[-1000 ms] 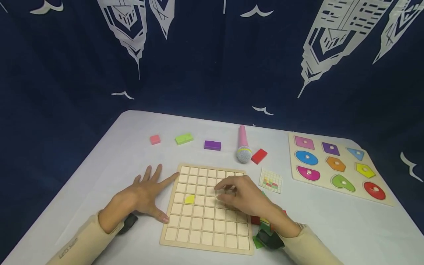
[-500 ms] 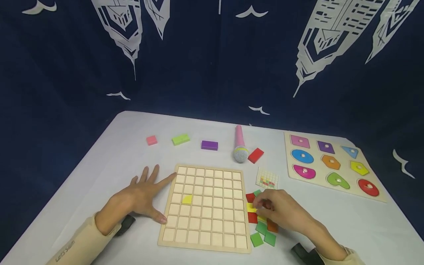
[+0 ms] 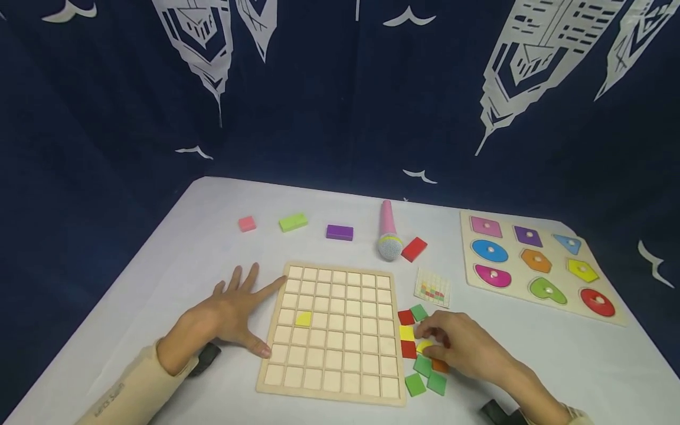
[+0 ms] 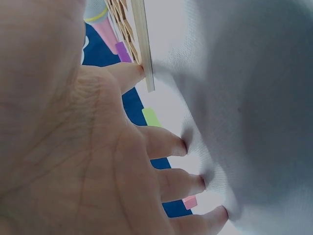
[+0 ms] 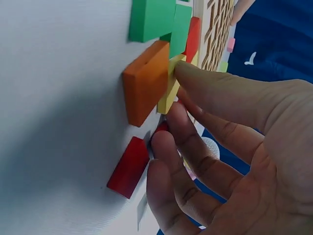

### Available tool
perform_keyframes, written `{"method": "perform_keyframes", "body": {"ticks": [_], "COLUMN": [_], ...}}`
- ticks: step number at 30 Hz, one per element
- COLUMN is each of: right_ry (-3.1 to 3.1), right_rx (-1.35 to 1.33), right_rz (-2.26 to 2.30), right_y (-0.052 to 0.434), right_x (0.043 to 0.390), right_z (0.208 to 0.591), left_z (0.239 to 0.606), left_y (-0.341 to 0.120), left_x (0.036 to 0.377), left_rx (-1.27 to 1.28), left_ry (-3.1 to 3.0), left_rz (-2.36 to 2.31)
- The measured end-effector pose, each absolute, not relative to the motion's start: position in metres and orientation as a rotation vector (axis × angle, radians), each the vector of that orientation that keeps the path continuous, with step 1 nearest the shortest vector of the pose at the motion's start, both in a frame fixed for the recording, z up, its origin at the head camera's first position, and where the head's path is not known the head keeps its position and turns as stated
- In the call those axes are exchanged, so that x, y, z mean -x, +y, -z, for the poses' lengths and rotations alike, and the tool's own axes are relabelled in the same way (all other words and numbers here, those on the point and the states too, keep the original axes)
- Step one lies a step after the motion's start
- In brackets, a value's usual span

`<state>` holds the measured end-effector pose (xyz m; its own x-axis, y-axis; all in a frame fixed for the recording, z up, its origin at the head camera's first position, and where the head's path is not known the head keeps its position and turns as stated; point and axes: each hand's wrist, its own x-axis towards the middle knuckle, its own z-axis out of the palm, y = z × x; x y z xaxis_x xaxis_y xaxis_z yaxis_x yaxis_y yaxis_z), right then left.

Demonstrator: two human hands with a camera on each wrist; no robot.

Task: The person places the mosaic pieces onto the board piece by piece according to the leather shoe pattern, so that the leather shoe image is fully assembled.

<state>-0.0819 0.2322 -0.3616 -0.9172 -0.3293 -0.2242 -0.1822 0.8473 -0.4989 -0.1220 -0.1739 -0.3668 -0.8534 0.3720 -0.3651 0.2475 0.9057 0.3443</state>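
My left hand (image 3: 225,316) lies spread on the table, thumb and index finger touching the left edge of a wooden grid board (image 3: 324,354). One yellow tile (image 3: 303,319) with a rounded corner sits in a cell of the board. To the right of the board, my right hand (image 3: 462,342) pinches a yellow tile (image 5: 171,90) between thumb and fingers among loose tiles. Around it lie an orange tile (image 5: 146,83), several green tiles (image 3: 415,385), red tiles (image 3: 408,349) and another yellow tile (image 3: 406,333). The fingers partly cover the pinched tile in the head view.
Behind the board lie a pink block (image 3: 247,224), a lime block (image 3: 293,222), a purple block (image 3: 339,232), a toy microphone (image 3: 389,236) and a red block (image 3: 414,249). A pattern card (image 3: 432,288) and a shape puzzle (image 3: 512,284) are on the right.
My right hand has left its place above the board and moved right to the loose tiles, where it now pinches a yellow one. The left hand has stayed at the board's edge.
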Motion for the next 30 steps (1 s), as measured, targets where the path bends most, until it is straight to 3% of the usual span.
{"method": "perform_keyframes", "body": {"ticks": [20,30], "right_ry": [2.675,2.651], "right_rx": [0.485,0.604], "right_rz": [0.718,0.682], "right_y": [0.241,0.233], "right_x": [0.088,0.090], "right_z": [0.366,0.349], "left_z": [0.367,0.369], "left_y": [-0.174,-0.173], "left_x": [0.123,0.123], "left_rx": [-0.467,-0.430], "left_ry": [2.648,2.643], "left_rz": [-0.408,-0.401]}}
